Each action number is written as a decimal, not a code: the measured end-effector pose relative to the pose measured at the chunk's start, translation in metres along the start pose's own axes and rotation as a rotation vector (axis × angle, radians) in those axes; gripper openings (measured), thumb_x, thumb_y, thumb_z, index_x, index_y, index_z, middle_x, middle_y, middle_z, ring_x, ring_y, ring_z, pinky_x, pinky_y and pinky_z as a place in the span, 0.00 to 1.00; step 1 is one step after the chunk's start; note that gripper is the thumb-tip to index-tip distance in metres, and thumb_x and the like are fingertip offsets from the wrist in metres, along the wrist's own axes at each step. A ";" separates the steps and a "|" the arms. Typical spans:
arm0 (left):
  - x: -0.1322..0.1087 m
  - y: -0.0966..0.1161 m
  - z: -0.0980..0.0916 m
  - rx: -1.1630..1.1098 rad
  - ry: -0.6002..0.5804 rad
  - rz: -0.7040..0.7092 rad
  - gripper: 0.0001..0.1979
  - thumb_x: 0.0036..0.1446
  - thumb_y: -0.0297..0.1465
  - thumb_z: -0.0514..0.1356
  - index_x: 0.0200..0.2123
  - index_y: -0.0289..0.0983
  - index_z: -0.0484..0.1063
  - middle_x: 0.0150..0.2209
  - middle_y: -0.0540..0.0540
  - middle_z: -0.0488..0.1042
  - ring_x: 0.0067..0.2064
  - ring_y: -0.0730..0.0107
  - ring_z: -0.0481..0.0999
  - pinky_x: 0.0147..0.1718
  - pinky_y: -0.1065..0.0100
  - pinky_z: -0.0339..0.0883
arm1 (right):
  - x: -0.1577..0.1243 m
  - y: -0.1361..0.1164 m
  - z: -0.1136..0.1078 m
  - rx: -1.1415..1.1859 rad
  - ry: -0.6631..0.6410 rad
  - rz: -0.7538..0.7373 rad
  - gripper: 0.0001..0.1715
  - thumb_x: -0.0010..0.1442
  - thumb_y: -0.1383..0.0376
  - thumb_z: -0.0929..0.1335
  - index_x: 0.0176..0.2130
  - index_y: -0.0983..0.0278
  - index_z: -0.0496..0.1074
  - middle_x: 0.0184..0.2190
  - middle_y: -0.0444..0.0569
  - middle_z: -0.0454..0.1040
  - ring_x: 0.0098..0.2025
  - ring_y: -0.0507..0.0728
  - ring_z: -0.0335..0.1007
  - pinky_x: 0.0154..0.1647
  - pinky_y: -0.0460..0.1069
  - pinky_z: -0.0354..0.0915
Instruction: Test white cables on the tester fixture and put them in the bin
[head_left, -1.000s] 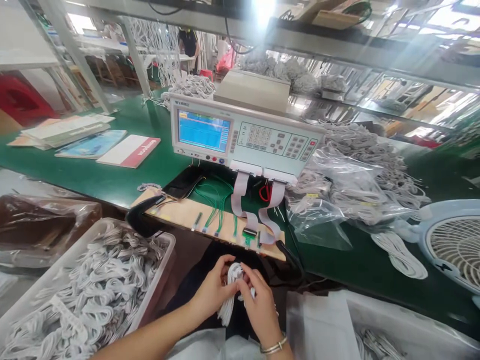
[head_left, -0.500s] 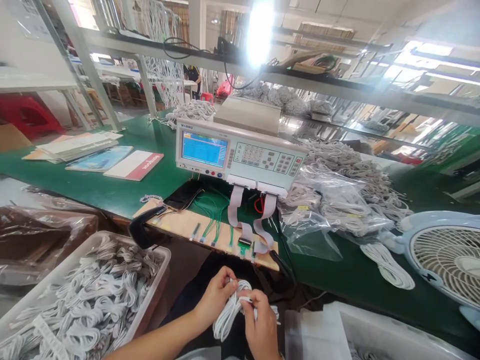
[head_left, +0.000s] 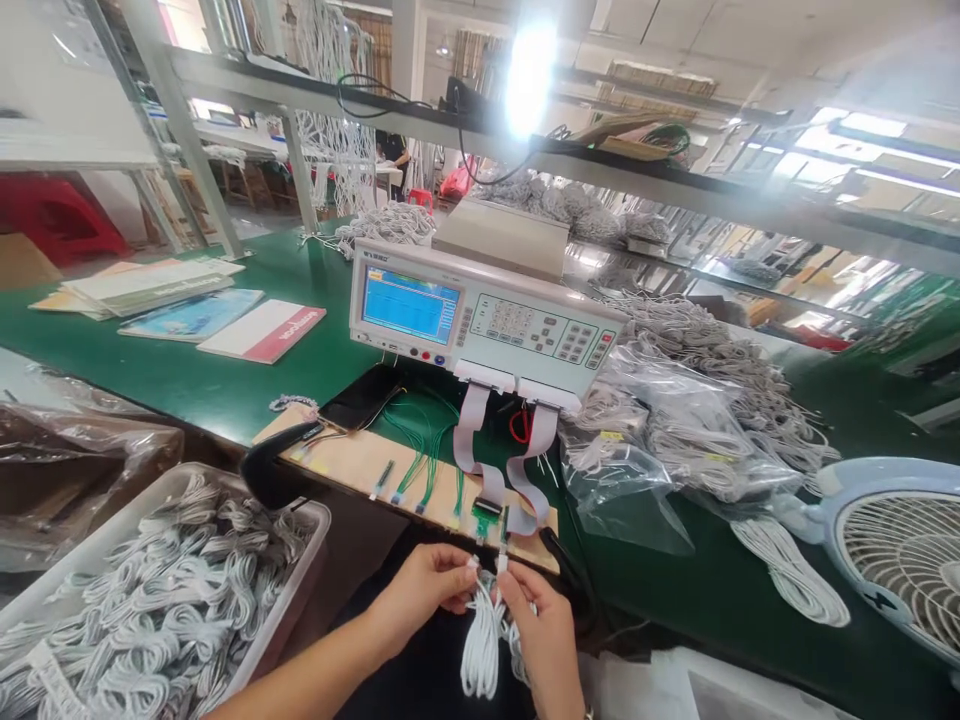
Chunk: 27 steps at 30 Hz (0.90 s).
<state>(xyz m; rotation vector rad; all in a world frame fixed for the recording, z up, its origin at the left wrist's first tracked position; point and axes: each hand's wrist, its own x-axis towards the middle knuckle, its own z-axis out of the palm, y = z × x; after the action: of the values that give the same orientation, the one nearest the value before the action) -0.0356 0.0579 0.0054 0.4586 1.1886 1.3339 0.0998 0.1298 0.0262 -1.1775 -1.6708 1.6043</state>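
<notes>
On the green bench (head_left: pixel 187 375), both hands grip a white cable (head_left: pixel 480 650).

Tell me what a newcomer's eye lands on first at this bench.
Mid-bench, the pale tester with its lit blue screen draws the eye first. Just below it, the left hand and right hand hold a coiled white cable by its ends near the wooden fixture board. At lower left sits a tray heaped with white cables.

**Tight room at the bench's near edge**

A board (head_left: pixel 390 465) with green wires (head_left: pixel 420 440) and ribbon cables (head_left: pixel 469 425) fills the near edge before the tester (head_left: pixel 480 320). Bagged cables (head_left: pixel 675 430) crowd its right; a fan (head_left: pixel 892 550) blocks the right corner. Bare bench (head_left: pixel 187 375) lies open left.
</notes>
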 end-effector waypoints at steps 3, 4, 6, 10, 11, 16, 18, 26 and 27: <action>-0.002 0.008 -0.004 -0.033 -0.005 -0.063 0.17 0.37 0.39 0.64 0.26 0.31 0.67 0.23 0.48 0.68 0.23 0.78 0.64 0.22 0.74 0.59 | 0.004 0.000 0.005 0.118 -0.022 0.051 0.18 0.43 0.56 0.70 0.30 0.68 0.73 0.17 0.46 0.71 0.21 0.52 0.63 0.23 0.46 0.61; -0.002 0.010 -0.004 -0.038 0.002 -0.074 0.16 0.37 0.38 0.64 0.25 0.32 0.67 0.23 0.48 0.69 0.22 0.79 0.63 0.20 0.76 0.57 | 0.005 0.000 0.007 0.176 -0.010 0.073 0.18 0.42 0.56 0.70 0.29 0.69 0.73 0.17 0.45 0.70 0.19 0.52 0.62 0.21 0.46 0.60; -0.002 0.013 -0.005 -0.045 0.016 -0.086 0.14 0.37 0.37 0.63 0.23 0.33 0.66 0.22 0.49 0.69 0.20 0.80 0.62 0.17 0.78 0.52 | 0.005 0.002 0.012 0.269 0.042 0.094 0.18 0.41 0.56 0.70 0.28 0.69 0.73 0.16 0.44 0.69 0.18 0.50 0.60 0.20 0.45 0.58; 0.000 0.015 -0.002 -0.045 0.033 -0.080 0.13 0.38 0.36 0.63 0.21 0.33 0.65 0.22 0.49 0.69 0.20 0.81 0.61 0.17 0.78 0.51 | 0.003 0.006 0.009 0.193 0.085 0.059 0.18 0.42 0.57 0.70 0.31 0.68 0.74 0.17 0.43 0.70 0.20 0.50 0.61 0.22 0.44 0.59; 0.000 0.015 -0.001 -0.047 0.035 -0.085 0.13 0.38 0.36 0.63 0.21 0.32 0.65 0.21 0.48 0.69 0.19 0.81 0.61 0.17 0.78 0.51 | 0.001 0.007 0.005 0.155 0.071 0.056 0.19 0.42 0.57 0.70 0.32 0.68 0.74 0.17 0.44 0.70 0.21 0.50 0.62 0.22 0.43 0.59; 0.002 0.006 0.013 -0.145 0.160 -0.042 0.13 0.36 0.35 0.63 0.20 0.32 0.65 0.19 0.49 0.68 0.19 0.80 0.61 0.18 0.77 0.52 | -0.008 0.014 -0.009 0.157 0.040 0.080 0.20 0.44 0.57 0.69 0.36 0.67 0.72 0.27 0.47 0.75 0.24 0.51 0.65 0.28 0.44 0.63; 0.002 -0.001 0.020 -0.228 0.221 0.013 0.15 0.37 0.37 0.64 0.20 0.32 0.65 0.19 0.49 0.67 0.20 0.79 0.62 0.20 0.76 0.53 | -0.014 0.016 -0.006 0.224 0.067 0.103 0.20 0.45 0.58 0.69 0.37 0.66 0.71 0.29 0.47 0.75 0.24 0.50 0.65 0.29 0.44 0.63; 0.003 -0.004 0.020 -0.382 0.075 0.011 0.19 0.34 0.40 0.65 0.24 0.30 0.68 0.20 0.49 0.66 0.21 0.78 0.62 0.23 0.73 0.54 | -0.011 0.021 0.005 0.492 0.181 0.237 0.20 0.41 0.59 0.70 0.36 0.63 0.70 0.30 0.45 0.75 0.31 0.55 0.70 0.28 0.46 0.66; 0.004 -0.003 0.018 -0.362 0.047 -0.009 0.20 0.35 0.41 0.64 0.24 0.30 0.69 0.19 0.50 0.65 0.20 0.79 0.61 0.23 0.73 0.53 | -0.007 0.023 0.002 0.428 0.189 0.224 0.19 0.41 0.58 0.70 0.34 0.64 0.72 0.29 0.45 0.75 0.32 0.56 0.70 0.29 0.46 0.66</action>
<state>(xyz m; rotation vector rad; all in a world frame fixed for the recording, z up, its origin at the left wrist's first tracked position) -0.0193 0.0672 0.0086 0.1618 0.9570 1.5203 0.1063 0.1209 0.0050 -1.2713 -1.0375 1.8058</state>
